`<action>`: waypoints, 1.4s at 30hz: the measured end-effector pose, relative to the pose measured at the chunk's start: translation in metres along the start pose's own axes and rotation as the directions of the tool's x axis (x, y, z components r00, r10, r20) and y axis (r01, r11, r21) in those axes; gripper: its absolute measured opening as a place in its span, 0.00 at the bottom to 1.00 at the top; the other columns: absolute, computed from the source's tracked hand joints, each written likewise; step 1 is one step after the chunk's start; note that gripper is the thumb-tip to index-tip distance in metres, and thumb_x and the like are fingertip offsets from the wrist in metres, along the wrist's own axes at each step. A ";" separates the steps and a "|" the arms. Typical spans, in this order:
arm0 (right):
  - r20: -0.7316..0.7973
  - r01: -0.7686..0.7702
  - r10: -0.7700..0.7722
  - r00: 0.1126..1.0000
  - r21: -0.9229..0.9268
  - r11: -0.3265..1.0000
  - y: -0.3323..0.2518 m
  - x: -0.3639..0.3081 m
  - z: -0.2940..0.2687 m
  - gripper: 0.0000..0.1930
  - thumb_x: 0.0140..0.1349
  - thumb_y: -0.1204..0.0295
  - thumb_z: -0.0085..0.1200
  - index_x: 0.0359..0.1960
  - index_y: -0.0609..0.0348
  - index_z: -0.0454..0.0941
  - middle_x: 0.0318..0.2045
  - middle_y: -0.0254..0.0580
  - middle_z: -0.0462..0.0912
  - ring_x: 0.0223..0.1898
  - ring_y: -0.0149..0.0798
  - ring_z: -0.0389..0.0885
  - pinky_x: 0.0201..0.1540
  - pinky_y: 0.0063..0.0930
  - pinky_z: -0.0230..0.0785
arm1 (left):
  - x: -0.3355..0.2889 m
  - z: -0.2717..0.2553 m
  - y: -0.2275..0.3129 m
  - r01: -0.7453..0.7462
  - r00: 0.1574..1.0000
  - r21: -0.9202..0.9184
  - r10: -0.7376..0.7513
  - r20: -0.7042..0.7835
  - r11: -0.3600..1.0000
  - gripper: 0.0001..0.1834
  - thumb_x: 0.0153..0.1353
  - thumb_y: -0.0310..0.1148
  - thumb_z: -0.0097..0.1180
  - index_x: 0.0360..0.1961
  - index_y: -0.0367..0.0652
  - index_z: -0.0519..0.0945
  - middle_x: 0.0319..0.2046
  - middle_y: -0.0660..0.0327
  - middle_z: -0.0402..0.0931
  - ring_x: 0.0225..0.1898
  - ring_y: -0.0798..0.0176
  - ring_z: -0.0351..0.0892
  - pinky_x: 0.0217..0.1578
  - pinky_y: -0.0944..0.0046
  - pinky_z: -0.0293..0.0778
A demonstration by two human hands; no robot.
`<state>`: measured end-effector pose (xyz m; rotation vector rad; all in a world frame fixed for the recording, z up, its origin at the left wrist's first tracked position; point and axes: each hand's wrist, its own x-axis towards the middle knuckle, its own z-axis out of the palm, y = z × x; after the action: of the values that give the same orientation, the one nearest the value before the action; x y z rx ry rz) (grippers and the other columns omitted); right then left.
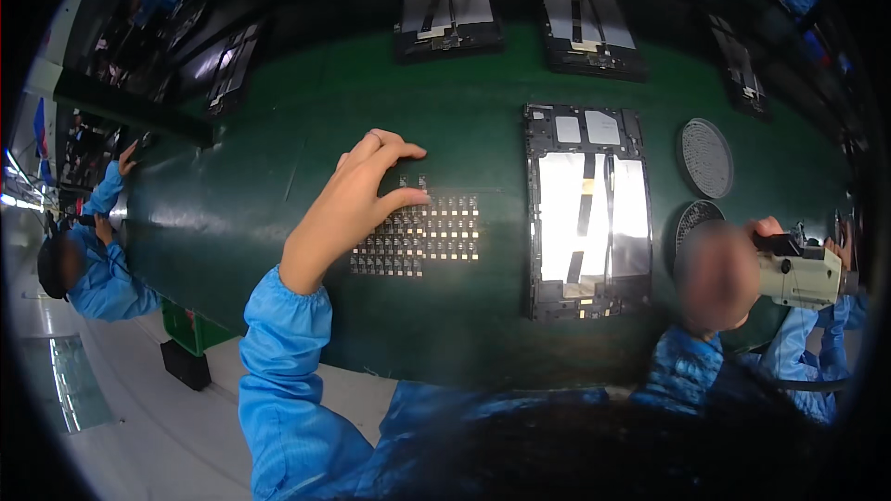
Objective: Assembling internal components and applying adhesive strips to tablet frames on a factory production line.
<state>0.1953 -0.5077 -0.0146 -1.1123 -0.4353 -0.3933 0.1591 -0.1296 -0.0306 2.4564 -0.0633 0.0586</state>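
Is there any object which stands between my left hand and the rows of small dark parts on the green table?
No visible object does. The left hand reaches over the small dark parts, its thumb at their upper rows. Whether it touches them, I cannot tell.

Electronics assembly workshop, long green bench, opened tablet-like devices, small circuit boards, blue-smocked co-worker

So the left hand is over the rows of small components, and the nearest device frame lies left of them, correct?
Wrong side: the head view shows the nearest device frame right of the small components. The left hand is over them.
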 end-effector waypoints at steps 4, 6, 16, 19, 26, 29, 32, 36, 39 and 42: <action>0.073 -0.025 0.022 0.997 0.041 0.999 0.000 -0.004 0.007 0.18 0.63 0.75 0.48 0.54 0.66 0.64 0.20 0.33 0.63 0.14 0.26 0.60 0.18 0.20 0.58 | 0.003 -0.002 -0.010 -0.094 0.992 0.037 0.091 0.087 0.995 0.15 0.50 0.32 0.69 0.37 0.41 0.78 0.43 0.59 0.72 0.48 0.55 0.72 0.52 0.60 0.68; 0.078 -0.027 0.023 0.997 0.049 0.998 0.002 -0.006 0.007 0.18 0.63 0.75 0.48 0.53 0.66 0.64 0.20 0.33 0.63 0.14 0.26 0.60 0.18 0.20 0.58 | 0.003 0.000 -0.012 -0.163 0.980 0.011 0.161 0.115 0.987 0.16 0.48 0.31 0.70 0.36 0.40 0.77 0.42 0.60 0.74 0.48 0.56 0.72 0.51 0.60 0.69; 0.047 -0.051 0.049 0.998 0.038 0.998 0.004 -0.006 0.011 0.18 0.61 0.75 0.48 0.52 0.64 0.63 0.19 0.34 0.62 0.12 0.26 0.59 0.15 0.22 0.57 | -0.001 0.015 -0.006 -0.095 0.972 -0.301 0.154 0.180 0.949 0.16 0.49 0.28 0.70 0.40 0.40 0.82 0.29 0.62 0.80 0.34 0.65 0.78 0.41 0.67 0.72; 0.065 -0.058 0.057 0.996 0.012 0.998 0.004 -0.007 0.012 0.18 0.61 0.76 0.48 0.52 0.64 0.63 0.19 0.34 0.62 0.12 0.26 0.60 0.15 0.21 0.57 | 0.000 0.013 0.001 -0.018 0.962 -0.233 0.081 0.261 0.972 0.11 0.49 0.29 0.70 0.35 0.42 0.84 0.29 0.64 0.80 0.36 0.66 0.78 0.44 0.67 0.69; 0.043 -0.087 0.086 0.995 0.010 0.996 0.004 -0.008 0.018 0.17 0.61 0.76 0.47 0.52 0.64 0.63 0.19 0.34 0.62 0.12 0.26 0.60 0.15 0.22 0.56 | -0.002 0.034 0.024 -0.165 0.981 -0.017 0.165 0.098 0.986 0.06 0.49 0.30 0.70 0.28 0.48 0.84 0.28 0.70 0.80 0.39 0.68 0.75 0.51 0.62 0.53; 0.041 -0.083 0.082 0.996 0.026 0.996 0.001 -0.008 0.022 0.17 0.61 0.76 0.47 0.52 0.65 0.64 0.19 0.34 0.62 0.12 0.26 0.60 0.15 0.22 0.56 | 0.000 0.035 0.028 -0.196 0.981 0.093 0.196 0.019 0.976 0.04 0.48 0.30 0.69 0.26 0.48 0.85 0.27 0.71 0.81 0.37 0.70 0.74 0.47 0.61 0.53; 0.039 -0.077 0.076 0.996 0.025 0.997 0.000 -0.007 0.027 0.17 0.61 0.76 0.47 0.52 0.65 0.64 0.19 0.34 0.62 0.12 0.26 0.60 0.14 0.22 0.56 | -0.005 0.032 0.032 -0.224 0.974 0.077 0.225 -0.014 0.972 0.04 0.47 0.31 0.70 0.27 0.48 0.87 0.30 0.69 0.84 0.34 0.69 0.76 0.45 0.64 0.55; 0.035 -0.120 0.119 0.992 0.042 0.992 0.003 -0.008 0.039 0.17 0.60 0.76 0.48 0.52 0.64 0.64 0.18 0.35 0.63 0.11 0.27 0.60 0.14 0.23 0.57 | -0.017 0.045 0.074 0.122 0.982 -0.551 -0.019 0.188 0.826 0.06 0.52 0.25 0.66 0.33 0.39 0.87 0.32 0.59 0.85 0.34 0.68 0.82 0.39 0.69 0.73; 0.063 -0.161 0.157 0.986 0.063 0.985 0.003 -0.008 0.050 0.18 0.60 0.76 0.49 0.51 0.64 0.64 0.18 0.35 0.65 0.11 0.28 0.61 0.14 0.24 0.58 | -0.019 0.060 0.091 0.177 0.966 -0.501 -0.052 0.253 0.847 0.06 0.53 0.23 0.65 0.34 0.35 0.85 0.32 0.56 0.84 0.35 0.67 0.82 0.38 0.70 0.75; 0.097 -0.186 0.179 0.979 0.069 0.980 0.003 -0.009 0.061 0.17 0.59 0.76 0.52 0.49 0.63 0.64 0.17 0.36 0.67 0.10 0.29 0.62 0.14 0.24 0.59 | -0.019 0.068 0.088 0.115 0.974 -0.471 -0.008 0.224 0.875 0.07 0.53 0.22 0.65 0.34 0.34 0.84 0.31 0.55 0.83 0.32 0.64 0.82 0.35 0.68 0.75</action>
<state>0.1807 -0.4500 0.0008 -1.0867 -0.4204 -0.1631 0.1368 -0.2400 -0.0289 1.9511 -0.0831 -0.2296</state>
